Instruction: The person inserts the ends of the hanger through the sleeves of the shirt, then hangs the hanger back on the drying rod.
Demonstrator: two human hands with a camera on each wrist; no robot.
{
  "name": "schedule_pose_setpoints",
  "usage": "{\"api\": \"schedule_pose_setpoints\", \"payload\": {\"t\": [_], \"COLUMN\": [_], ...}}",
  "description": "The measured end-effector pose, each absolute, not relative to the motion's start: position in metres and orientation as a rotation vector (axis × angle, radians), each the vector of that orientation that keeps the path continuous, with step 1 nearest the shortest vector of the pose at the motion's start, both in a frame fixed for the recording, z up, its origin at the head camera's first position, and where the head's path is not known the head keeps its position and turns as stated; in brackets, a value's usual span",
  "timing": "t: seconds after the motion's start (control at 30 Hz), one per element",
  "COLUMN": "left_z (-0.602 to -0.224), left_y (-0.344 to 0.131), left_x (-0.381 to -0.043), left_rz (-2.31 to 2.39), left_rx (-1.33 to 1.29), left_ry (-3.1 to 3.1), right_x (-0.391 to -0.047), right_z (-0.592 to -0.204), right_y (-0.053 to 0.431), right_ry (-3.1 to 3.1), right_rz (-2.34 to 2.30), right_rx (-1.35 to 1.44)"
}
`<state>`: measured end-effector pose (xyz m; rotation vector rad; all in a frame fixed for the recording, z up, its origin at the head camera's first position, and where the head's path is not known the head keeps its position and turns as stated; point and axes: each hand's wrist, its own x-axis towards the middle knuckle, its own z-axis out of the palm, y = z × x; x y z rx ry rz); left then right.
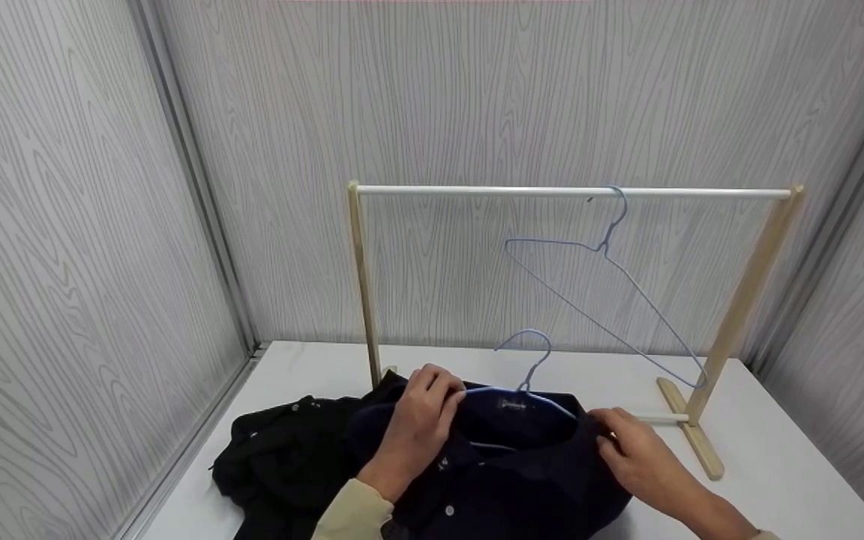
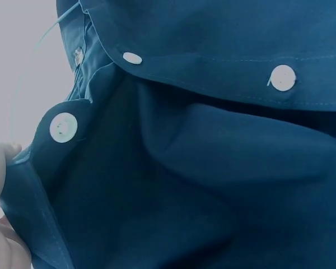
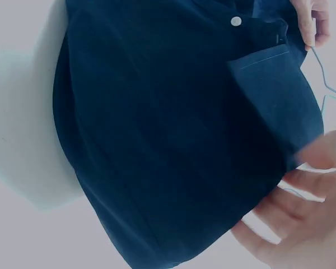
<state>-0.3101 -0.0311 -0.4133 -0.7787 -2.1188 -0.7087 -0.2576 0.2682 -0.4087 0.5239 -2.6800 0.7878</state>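
Dark shirt (image 1: 529,487) at the front of the white table (image 1: 312,371), a blue wire hanger (image 1: 526,385) in its collar, a hand at each side.

The left hand (image 1: 423,416) pinches the collar's edge where the wire meets its fingers; the right hand (image 1: 642,457) grips the cloth at the opposite shoulder, its thumb blurred in the right wrist view. The hanger's arms vanish into the shirt, only hook, neck and short lengths showing; the label inside the collar is unreadable, and the head view cuts off the hem. A black garment (image 1: 289,442) lies crumpled alongside, its border with the shirt hard to make out. Behind, a second hanger (image 1: 606,247) hangs from the rack (image 1: 477,191), whose left foot is mostly hidden by cloth.
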Motion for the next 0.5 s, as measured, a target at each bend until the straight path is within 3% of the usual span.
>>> {"api": "schedule_pose_setpoints", "payload": {"t": [0.27,0.5], "left_z": [-0.417,-0.417], "left_y": [-0.032,-0.042], "left_x": [-0.310,-0.311], "left_rz": [-0.700,-0.959], "left_rx": [-0.823,-0.946], "left_ry": [-2.165,-2.244], "right_x": [-0.263,-0.266], "right_z": [-0.420,-0.421], "right_y": [0.268,0.270], "right_ry": [-2.591,-2.497], "right_rz": [0.670,0.857], "right_rx": [0.564,0.420]}}
